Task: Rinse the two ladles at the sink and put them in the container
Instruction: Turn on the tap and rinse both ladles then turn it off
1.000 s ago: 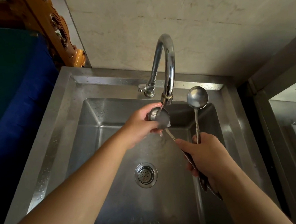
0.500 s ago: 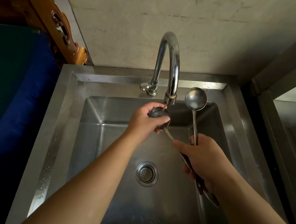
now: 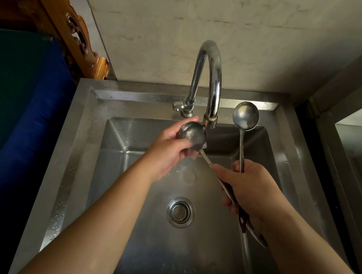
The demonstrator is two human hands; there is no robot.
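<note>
Your left hand (image 3: 168, 151) cups one ladle (image 3: 193, 136) bowl under the faucet (image 3: 211, 85) spout; your right hand (image 3: 250, 187) clenches both handles, hiding their middles, the second ladle (image 3: 245, 116) upright beside the spout.

Two steel ladles over a steel sink (image 3: 85, 159). First ladle (image 3: 193, 136): round bowl directly under the tap's spout, cupped by the left hand (image 3: 168, 153); its handle slants down to the right into the right hand (image 3: 250, 193). Second ladle (image 3: 245, 116): bowl facing the camera, raised to the right of the spout, thin handle running nearly straight down into the same right hand. Both dark handle ends protrude below that fist.
</note>
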